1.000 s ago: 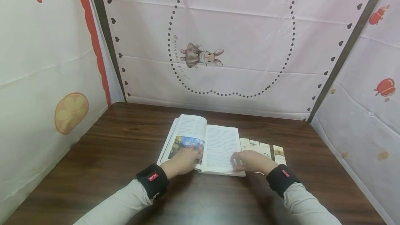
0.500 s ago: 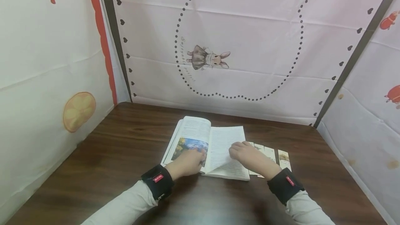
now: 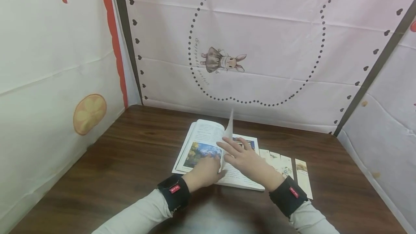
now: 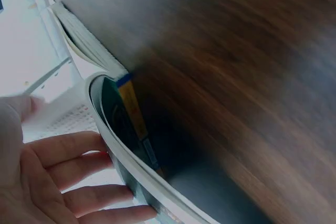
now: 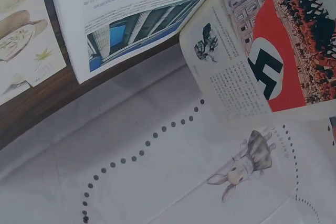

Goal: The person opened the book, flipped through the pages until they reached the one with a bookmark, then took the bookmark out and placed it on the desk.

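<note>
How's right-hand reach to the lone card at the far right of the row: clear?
Probably yes: the lone card lies in plain view, a gap from the other cards. The right hand is at the raised page, so it'd likely draw back first.

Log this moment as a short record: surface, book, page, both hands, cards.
Surface: dark wooden table
Book: open paperback book, lying on the table
Page: one raised page, standing near the spine
Left hand: left hand rests on the left-side pages, fingers extended
Right hand: right hand at the raised page, fingers extended
Cards: illustrated cards right of the book
</note>
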A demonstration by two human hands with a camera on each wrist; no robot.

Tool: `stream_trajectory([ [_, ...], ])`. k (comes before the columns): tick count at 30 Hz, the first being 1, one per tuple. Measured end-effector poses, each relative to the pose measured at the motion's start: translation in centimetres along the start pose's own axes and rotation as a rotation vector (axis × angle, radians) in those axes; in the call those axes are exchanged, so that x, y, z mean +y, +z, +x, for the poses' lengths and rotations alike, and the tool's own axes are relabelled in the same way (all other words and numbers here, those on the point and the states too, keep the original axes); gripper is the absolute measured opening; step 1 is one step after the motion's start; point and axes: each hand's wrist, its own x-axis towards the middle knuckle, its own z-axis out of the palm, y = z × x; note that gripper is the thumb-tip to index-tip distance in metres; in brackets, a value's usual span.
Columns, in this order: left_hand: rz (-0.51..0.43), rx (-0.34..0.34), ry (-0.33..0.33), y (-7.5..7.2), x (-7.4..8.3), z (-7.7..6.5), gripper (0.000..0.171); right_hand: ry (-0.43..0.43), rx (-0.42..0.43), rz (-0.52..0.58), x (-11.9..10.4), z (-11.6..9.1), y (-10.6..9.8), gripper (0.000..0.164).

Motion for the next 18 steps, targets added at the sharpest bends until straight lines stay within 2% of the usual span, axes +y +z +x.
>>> stream_trajectory([
  [3, 0.008, 0.055, -0.007, 0.1, 0.2, 0.0, 0.029, 0.095, 0.053, 0.086, 0.2, -0.3, 0.3, 0.035],
  [5, -0.076, 0.081, -0.039, 0.2, 0.2, 0.0, 0.022, 0.201, 0.065, 0.152, 0.6, -0.8, 0.5, 0.039],
  [7, -0.22, 0.095, -0.1, 0.3, -0.1, 0.0, 0.026, 0.327, 0.032, 0.205, 1.0, -1.6, 0.8, 0.048],
  [10, -0.419, 0.148, -0.216, 0.1, -0.7, 0.0, 0.041, 0.488, -0.145, 0.308, 1.3, -3.2, 1.3, 0.06],
  [12, -0.498, 0.202, -0.292, -0.2, -1.3, -0.1, 0.043, 0.539, -0.3, 0.372, 1.4, -4.4, 1.7, 0.063],
  [14, -0.501, 0.279, -0.317, -0.5, -1.9, -0.2, 0.036, 0.55, -0.436, 0.431, 1.4, -5.5, 1.9, 0.067],
  [16, -0.484, 0.327, -0.324, -0.7, -2.4, -0.4, 0.023, 0.538, -0.529, 0.464, 1.3, -6.5, 2.2, 0.073],
  [17, -0.465, 0.336, -0.32, -0.7, -2.6, -0.5, 0.024, 0.532, -0.558, 0.476, 1.2, -6.9, 2.3, 0.075],
  [18, -0.442, 0.343, -0.306, -0.7, -2.8, -0.6, 0.036, 0.532, -0.576, 0.488, 1.1, -7.2, 2.4, 0.077],
])
